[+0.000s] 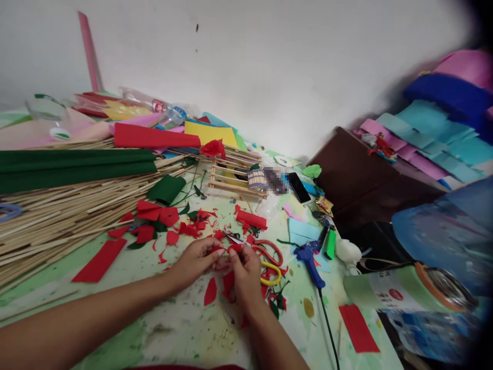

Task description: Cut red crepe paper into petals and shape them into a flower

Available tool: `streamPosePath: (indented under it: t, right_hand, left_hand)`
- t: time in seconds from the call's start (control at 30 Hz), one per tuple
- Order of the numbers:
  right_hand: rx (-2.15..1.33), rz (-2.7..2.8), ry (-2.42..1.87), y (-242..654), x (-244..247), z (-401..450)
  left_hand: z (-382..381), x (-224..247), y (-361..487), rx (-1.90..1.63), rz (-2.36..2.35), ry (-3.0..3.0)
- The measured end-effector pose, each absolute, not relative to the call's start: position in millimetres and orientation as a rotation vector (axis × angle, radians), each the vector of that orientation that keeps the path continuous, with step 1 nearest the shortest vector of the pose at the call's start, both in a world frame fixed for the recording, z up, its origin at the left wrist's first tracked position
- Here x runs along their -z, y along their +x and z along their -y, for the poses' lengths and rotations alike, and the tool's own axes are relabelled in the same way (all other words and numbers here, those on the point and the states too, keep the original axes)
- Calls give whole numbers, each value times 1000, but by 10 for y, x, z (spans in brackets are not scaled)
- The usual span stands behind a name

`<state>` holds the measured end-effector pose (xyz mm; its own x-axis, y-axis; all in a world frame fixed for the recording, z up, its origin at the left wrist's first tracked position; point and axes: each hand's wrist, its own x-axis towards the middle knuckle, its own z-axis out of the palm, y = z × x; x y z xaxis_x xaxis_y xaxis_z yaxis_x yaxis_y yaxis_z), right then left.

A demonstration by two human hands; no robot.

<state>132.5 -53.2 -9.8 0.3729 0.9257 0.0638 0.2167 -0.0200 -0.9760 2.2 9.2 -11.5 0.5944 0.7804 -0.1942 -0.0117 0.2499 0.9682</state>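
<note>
1. Left hand [201, 261]: located at the centre of the frame; fingers pinch red felt [234, 248].
2. Right hand [247, 275]: located just right of the left hand; fingers also pinch red felt. Whether both hands grip one piece cannot be told.
3. Scissors [268, 243]: located just beside the right hand, red handle loop toward the right.
4. Blue glue gun [310, 261]: located right of centre, on the worktop [162, 329].
5. Thin sticks [73, 221]: bundled at left.
</note>
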Motion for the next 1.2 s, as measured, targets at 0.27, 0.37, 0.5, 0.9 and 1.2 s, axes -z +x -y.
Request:
streamPosePath:
  t: [0.27,0.37,0.5,0.9,1.2]
  right_hand:
    - [-793,1122,-1550,1297,24,535]
    - [-781,1137,-1573,1292,17,535]
    - [-773,1153,-1603,1291,15,538]
    - [-813,1177,-1527,1295,-13,544]
    - [-712,1268,-1608,1312,30,546]
  left_hand:
    - [-102,99,20,-610,-793,1211]
    - [-100,65,20,-602,-784,1230]
    - [-92,37,18,-596,-786,1206]
    - [-93,123,24,-598,-801,1180]
    - [-89,193,10,-593,-760,1162]
